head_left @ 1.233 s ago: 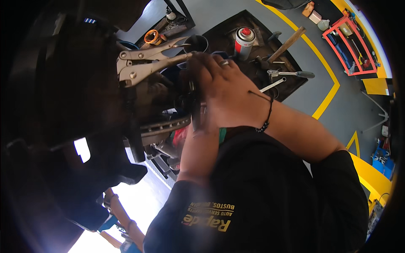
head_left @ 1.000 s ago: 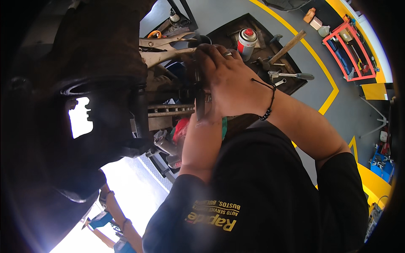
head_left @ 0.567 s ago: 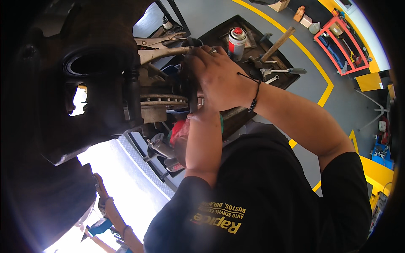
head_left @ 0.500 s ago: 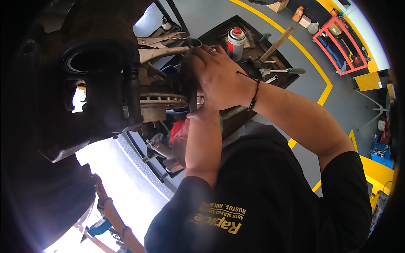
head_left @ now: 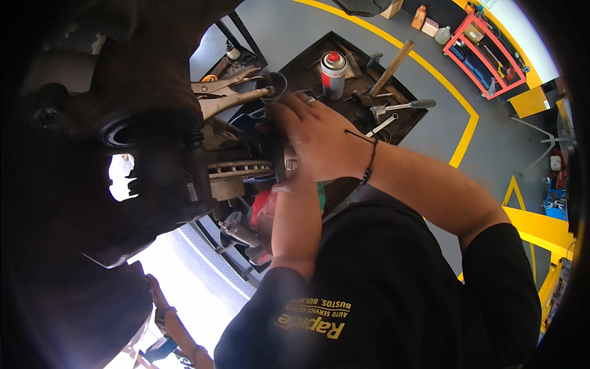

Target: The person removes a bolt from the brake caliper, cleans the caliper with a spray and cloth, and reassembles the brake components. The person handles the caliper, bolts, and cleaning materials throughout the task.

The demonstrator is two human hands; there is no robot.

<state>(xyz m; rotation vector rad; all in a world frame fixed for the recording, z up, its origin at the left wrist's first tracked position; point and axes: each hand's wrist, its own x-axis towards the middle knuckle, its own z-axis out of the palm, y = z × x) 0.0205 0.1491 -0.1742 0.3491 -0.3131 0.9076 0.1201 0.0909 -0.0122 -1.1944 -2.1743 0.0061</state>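
At the wheel hub, my right hand curls its fingers over a dark metal brake part standing at the outer edge of the ventilated brake disc. My left hand comes up from below to the same part; its fingers are mostly hidden behind my right hand. Just beyond my right fingertips, locking pliers with metal jaws grip near a dark round cup-like piece. The dark steering knuckle and suspension fill the left side.
A dark tool tray holds a spray can, a hammer, a ratchet and a wrench. Below the disc sit an air tool and a red wrapped item. A red tool cart stands far right.
The view has shifted slightly, so the tray and tools appear farther left and the hub slightly lower. Both hands stay at the brake part with much the same hold.
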